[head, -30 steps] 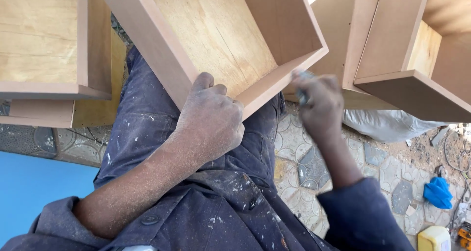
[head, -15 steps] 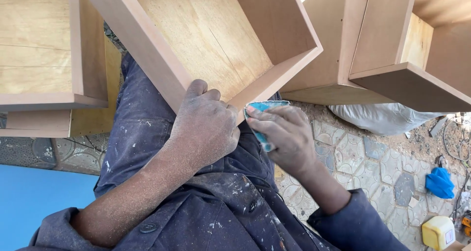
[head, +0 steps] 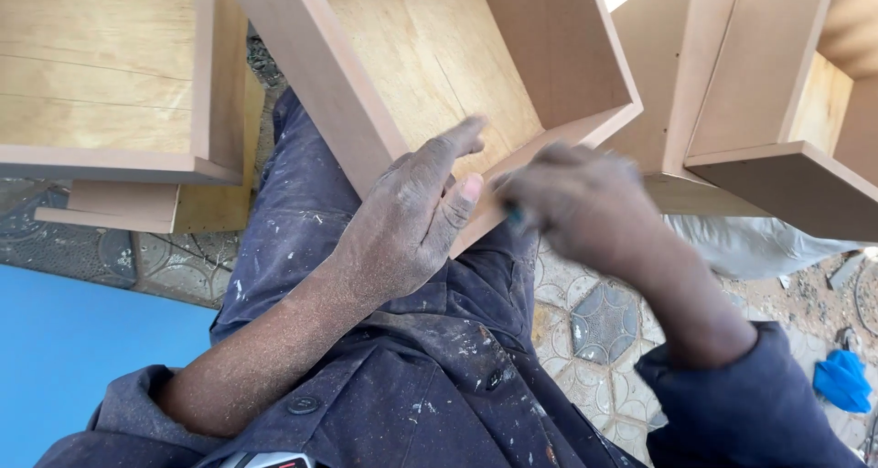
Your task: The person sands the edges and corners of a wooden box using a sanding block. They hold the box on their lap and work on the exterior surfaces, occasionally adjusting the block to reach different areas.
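An open wooden box (head: 430, 56) with pale side walls and a plywood bottom leans on my lap. My left hand (head: 412, 216) clasps its near corner, index finger stretched over the plywood and thumb against the front wall. My right hand (head: 576, 203), blurred by motion, is at the front wall's edge just right of the left hand. It is closed around a small blue thing (head: 517, 217), of which only a sliver shows. What that thing is I cannot tell.
A second wooden box (head: 110, 93) stands at the left and another (head: 786, 111) at the right. Patterned paving (head: 594, 326) lies underfoot, a blue sheet (head: 64, 340) at lower left, a grey bag (head: 750, 248) and a blue cloth (head: 841, 381) at right.
My right hand came down from the box's right corner to its front edge beside my left hand, carrying the blue thing. My left index finger has stretched out over the plywood.
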